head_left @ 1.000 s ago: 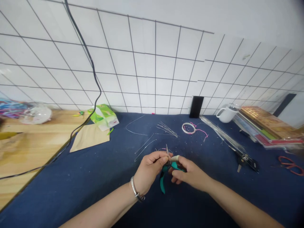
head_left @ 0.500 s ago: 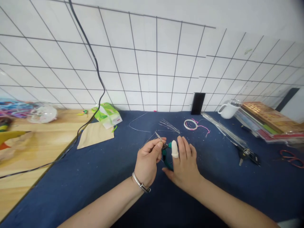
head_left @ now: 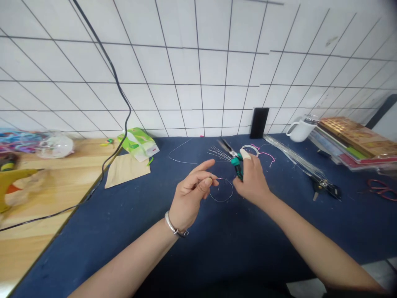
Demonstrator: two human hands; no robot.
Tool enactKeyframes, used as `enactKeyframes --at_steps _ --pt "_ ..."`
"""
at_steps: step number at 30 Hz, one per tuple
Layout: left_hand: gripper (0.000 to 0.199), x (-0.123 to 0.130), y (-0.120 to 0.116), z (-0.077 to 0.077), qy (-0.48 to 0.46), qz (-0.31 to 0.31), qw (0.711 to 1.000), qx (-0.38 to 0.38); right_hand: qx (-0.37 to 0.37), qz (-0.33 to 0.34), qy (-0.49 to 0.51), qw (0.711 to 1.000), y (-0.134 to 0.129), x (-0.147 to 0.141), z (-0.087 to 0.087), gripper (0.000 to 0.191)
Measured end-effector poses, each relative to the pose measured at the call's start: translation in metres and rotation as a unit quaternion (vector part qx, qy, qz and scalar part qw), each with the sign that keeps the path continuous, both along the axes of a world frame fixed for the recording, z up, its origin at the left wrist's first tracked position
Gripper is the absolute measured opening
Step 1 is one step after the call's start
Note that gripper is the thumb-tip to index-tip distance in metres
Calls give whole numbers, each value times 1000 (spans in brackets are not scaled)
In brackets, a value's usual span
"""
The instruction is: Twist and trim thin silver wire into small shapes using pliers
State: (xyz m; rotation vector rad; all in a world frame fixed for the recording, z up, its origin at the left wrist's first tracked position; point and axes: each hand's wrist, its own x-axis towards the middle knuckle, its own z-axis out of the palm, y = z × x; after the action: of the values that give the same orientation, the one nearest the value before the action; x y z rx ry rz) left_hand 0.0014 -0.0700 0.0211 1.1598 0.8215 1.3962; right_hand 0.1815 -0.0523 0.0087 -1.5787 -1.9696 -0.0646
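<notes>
My left hand [head_left: 192, 192] pinches one end of a thin wire loop [head_left: 232, 191] between thumb and fingers; small pinkish bits show on the wire beside the fingertips. My right hand [head_left: 254, 178], with a white cover on one finger, is wrapped round green-handled pliers [head_left: 236, 160]. The pliers' jaws point up and to the left, apart from the loop. Just behind the jaws lies a bundle of short thin wires [head_left: 218, 153]. A white ring [head_left: 254, 150] with pink thread is partly hidden behind my right hand.
At the left, a yellow glue gun [head_left: 14, 182] rests on a wooden surface, and a black cable [head_left: 116, 78] hangs down across it. A green packet [head_left: 138, 142] lies on brown paper [head_left: 125, 170]. Rightward are long wires [head_left: 291, 165], keys [head_left: 316, 189], a white mug [head_left: 300, 130], books [head_left: 356, 138] and red scissors [head_left: 381, 188].
My right hand has moved up and right, carrying the pliers away from my left fingers. The wire loop now shows clearly beside my left hand. The view has tilted slightly.
</notes>
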Motion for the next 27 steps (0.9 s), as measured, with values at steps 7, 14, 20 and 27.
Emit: enactKeyframes --at_steps 7,14,20,27 --pt "14 6 20 -45 -8 -41 999 -25 -85 44 99 990 -14 37 -20 64" --pt "16 7 20 -45 10 -44 998 -35 -111 92 150 978 -23 32 -22 66" --pt "18 7 16 -38 86 -54 994 -45 -154 143 194 958 -29 25 -23 64" --pt "18 9 3 -20 185 -80 979 -40 -364 289 393 794 -39 23 -21 59"
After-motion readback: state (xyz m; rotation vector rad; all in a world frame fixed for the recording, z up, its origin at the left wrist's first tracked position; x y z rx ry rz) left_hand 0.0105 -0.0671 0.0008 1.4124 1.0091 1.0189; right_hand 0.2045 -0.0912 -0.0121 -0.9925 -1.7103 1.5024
